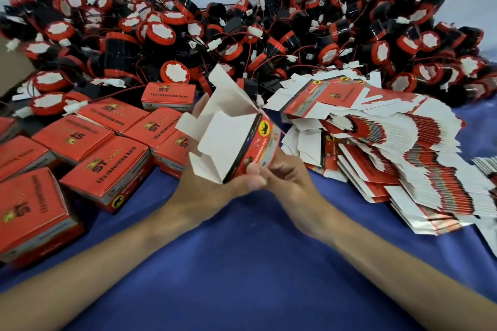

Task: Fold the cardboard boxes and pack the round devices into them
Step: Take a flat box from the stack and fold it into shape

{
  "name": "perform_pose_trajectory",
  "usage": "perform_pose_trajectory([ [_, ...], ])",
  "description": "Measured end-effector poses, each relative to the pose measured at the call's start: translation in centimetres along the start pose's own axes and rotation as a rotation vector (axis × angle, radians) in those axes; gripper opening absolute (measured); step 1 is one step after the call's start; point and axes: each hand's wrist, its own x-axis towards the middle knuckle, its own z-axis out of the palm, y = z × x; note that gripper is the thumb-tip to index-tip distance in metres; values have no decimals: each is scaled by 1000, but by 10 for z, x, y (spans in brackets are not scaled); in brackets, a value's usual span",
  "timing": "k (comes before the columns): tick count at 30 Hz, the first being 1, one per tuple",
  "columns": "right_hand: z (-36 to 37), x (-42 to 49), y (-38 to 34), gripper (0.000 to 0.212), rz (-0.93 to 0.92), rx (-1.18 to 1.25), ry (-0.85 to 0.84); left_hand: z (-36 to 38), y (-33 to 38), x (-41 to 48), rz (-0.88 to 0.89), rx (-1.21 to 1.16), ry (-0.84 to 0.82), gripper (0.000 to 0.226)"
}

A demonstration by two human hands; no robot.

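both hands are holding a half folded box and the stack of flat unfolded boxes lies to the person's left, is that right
Not quite. The stack of flat unfolded boxes lies to the person's right, not the left, as the head view shows. The rest holds: the left hand and the right hand both hold the half folded box.
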Motion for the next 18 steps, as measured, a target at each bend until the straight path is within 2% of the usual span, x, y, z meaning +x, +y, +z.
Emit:
perform_pose_trajectory([
  [1, -1, 0, 0, 22, -9, -31, -7, 0, -1, 2, 17, -13, 50, 73],
  [4, -1, 0, 3, 21, -17, -46, 32, 3, 0, 5, 86, -10, 156, 41],
  [7, -4, 1, 6, 34, -32, -134, 357, 5, -5, 3, 121, 16, 293, 54],
  [9, -9, 2, 4, 30, -216, -285, 534, 7, -6, 1, 154, 54, 316, 59],
  [11, -16, 4, 2, 49, -388, -438, 484, 7, -4, 1, 194, 107, 267, 62],
  [13, -23, 4, 6, 70, -483, -550, 298, 8, -3, 1, 261, 166, 147, 58],
  [15, -23, 4, 5, 71, -487, -562, 175, 10, -3, 3, 301, 201, 32, 64],
  [18, -20, 2, 3, 58, -546, -512, 174, 0, -4, 3, 353, 202, -57, 88],
])
